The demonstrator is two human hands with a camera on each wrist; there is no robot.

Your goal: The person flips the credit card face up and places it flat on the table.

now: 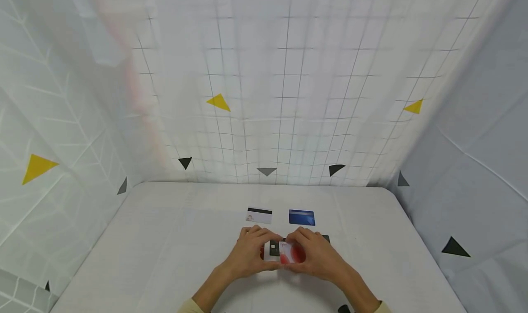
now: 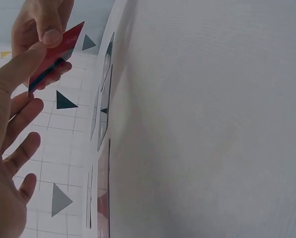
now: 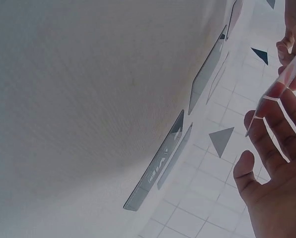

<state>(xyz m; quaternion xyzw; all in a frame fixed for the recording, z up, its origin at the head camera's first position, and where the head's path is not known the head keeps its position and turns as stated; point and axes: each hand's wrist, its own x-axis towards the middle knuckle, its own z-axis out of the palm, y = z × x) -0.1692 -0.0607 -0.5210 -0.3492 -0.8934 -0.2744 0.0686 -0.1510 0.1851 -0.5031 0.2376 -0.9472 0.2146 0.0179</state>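
Observation:
Both hands hold a white-and-red plastic card (image 1: 291, 252) between them, raised over the table. My left hand (image 1: 244, 257) pinches its left side, thumb along the near edge and fingers at the far edge. My right hand (image 1: 318, 259) grips the right side the same way. In the left wrist view, the card (image 2: 63, 52) shows a red face with a dark stripe, and the two thumbs meet at its edge. In the right wrist view, the fingers of my right hand (image 3: 282, 168) lie behind the tilted card.
On the white table (image 1: 156, 239) lie a white card with a black stripe (image 1: 259, 216) and a blue card (image 1: 302, 217). A dark card (image 1: 274, 248) shows between the hands. Another dark card (image 1: 326, 238) is partly hidden behind my right hand. A grey card lettered VIP (image 3: 158, 168) appears in the right wrist view.

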